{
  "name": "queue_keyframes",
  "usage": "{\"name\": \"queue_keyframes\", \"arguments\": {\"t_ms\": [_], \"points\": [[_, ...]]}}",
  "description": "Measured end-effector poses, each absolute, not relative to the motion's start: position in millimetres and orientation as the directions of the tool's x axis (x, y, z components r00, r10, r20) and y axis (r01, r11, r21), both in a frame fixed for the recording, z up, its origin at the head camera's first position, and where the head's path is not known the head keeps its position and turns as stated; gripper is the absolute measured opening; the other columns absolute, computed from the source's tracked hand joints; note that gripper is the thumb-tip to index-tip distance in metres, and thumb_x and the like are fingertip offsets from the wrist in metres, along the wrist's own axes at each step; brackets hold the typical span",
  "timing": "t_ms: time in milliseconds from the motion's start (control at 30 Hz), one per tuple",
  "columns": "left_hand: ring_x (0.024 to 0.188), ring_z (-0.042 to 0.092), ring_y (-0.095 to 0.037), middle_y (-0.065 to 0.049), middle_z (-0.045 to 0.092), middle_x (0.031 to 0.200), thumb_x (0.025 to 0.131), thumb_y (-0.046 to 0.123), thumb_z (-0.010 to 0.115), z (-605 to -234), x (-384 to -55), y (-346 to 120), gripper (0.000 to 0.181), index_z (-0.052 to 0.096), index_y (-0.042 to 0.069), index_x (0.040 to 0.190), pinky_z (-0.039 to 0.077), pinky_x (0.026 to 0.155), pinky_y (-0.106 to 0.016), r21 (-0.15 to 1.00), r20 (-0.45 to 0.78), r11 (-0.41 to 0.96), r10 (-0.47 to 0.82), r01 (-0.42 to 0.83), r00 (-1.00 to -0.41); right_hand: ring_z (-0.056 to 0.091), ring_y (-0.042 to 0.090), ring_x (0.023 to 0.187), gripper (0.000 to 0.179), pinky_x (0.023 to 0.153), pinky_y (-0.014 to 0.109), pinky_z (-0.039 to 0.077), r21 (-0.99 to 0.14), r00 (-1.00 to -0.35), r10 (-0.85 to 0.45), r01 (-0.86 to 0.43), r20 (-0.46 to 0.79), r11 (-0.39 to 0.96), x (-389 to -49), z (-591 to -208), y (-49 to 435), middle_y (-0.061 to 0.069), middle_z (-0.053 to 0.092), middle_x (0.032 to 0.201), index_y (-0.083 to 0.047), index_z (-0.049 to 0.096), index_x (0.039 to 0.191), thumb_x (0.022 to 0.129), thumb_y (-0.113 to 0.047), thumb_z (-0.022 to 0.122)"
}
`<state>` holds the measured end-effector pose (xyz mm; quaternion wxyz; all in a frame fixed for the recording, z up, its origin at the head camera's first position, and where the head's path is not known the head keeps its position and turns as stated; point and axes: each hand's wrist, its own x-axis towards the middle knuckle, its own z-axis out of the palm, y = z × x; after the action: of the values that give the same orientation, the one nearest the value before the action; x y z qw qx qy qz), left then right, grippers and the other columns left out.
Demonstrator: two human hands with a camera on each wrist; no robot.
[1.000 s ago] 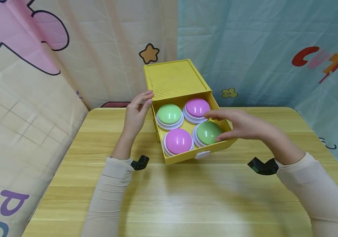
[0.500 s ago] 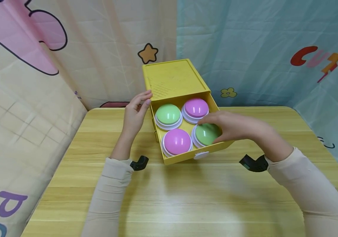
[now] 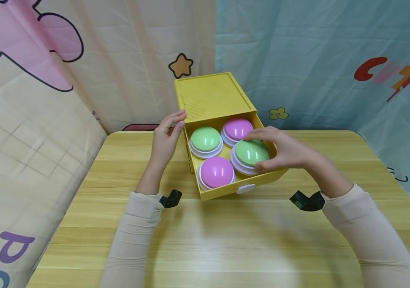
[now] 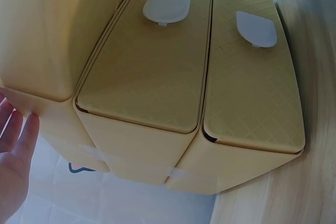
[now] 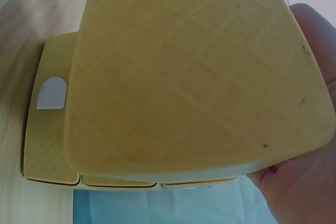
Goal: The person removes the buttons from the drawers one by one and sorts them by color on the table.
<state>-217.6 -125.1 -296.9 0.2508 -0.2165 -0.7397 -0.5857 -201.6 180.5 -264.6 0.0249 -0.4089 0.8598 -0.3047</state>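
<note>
A yellow drawer cabinet (image 3: 213, 96) stands at the table's back, its top drawer (image 3: 223, 193) pulled out. Inside lie two green and two pink domes on white round bases. My right hand (image 3: 287, 150) grips the front-right green dome (image 3: 251, 152), which looks raised above the drawer floor. Beside it sit a pink dome (image 3: 216, 172), another green dome (image 3: 205, 139) and the rear pink dome (image 3: 238, 128). My left hand (image 3: 165, 140) rests its fingertips against the cabinet's left edge. From the right wrist, the drawer's crosshatched yellow surface (image 5: 194, 77) hides the dome and most fingers.
Two lower drawers, the middle one (image 4: 152, 66) and the bottom one (image 4: 252, 82), are closed and carry white handles. Curtains (image 3: 305, 60) hang right behind the wooden table (image 3: 205, 240). Black wrist cameras sit on both sleeves.
My right hand has come in from the right, closed round the front-right green dome and raised it slightly, shifting it a little back and left. The left hand has stayed at the cabinet edge.
</note>
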Motion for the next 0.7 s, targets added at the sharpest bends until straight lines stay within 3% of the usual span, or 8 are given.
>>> {"name": "queue_keyframes", "arguments": {"t_ms": [167,300,533,700], "points": [[0.113,0.048,-0.017,-0.019,0.054,0.119,0.089,0.0,0.053,-297.8,-218.1,-124.7,0.022,0.059,-0.011,0.106,0.043,0.079,-0.019,0.762,0.625,0.203,0.021,0.615,-0.781,0.041,0.021,0.109,0.058,0.079,0.041,0.04,-0.565,-0.66,-0.664,-0.715,0.351,0.413,-199.4,-261.6,185.4,0.007,0.05,0.122,-0.008,0.056,0.121,0.066,-0.01,0.076],[0.113,0.049,-0.017,-0.019,0.054,0.119,0.089,-0.001,0.053,-298.1,-218.4,-124.5,0.021,0.059,-0.011,0.106,0.044,0.081,-0.022,0.76,0.628,0.196,0.021,0.62,-0.778,0.04,0.016,0.109,0.059,0.081,0.031,0.039,-0.572,-0.662,-0.613,-0.726,0.432,0.381,-194.1,-256.8,191.2,0.003,0.051,0.121,-0.007,0.057,0.119,0.063,0.0,0.075],[0.113,0.049,-0.018,-0.02,0.054,0.119,0.089,-0.002,0.053,-297.9,-217.9,-123.9,0.021,0.059,-0.012,0.106,0.044,0.083,-0.022,0.759,0.63,0.196,0.017,0.621,-0.776,0.04,0.02,0.109,0.063,0.084,0.021,0.038,-0.603,-0.61,-0.548,-0.766,0.573,0.223,-184.7,-254.0,213.1,0.011,0.051,0.118,0.008,0.054,0.116,0.056,0.015,0.071],[0.112,0.049,-0.019,-0.02,0.054,0.119,0.089,-0.002,0.053,-297.7,-217.9,-123.9,0.021,0.059,-0.012,0.106,0.044,0.085,-0.03,0.759,0.631,0.192,0.014,0.622,-0.776,0.041,0.024,0.107,0.06,0.082,0.02,0.039,-0.645,-0.623,-0.486,-0.75,0.612,0.149,-173.7,-258.9,237.2,0.015,0.05,0.119,0.015,0.051,0.114,0.057,0.019,0.069]]}}
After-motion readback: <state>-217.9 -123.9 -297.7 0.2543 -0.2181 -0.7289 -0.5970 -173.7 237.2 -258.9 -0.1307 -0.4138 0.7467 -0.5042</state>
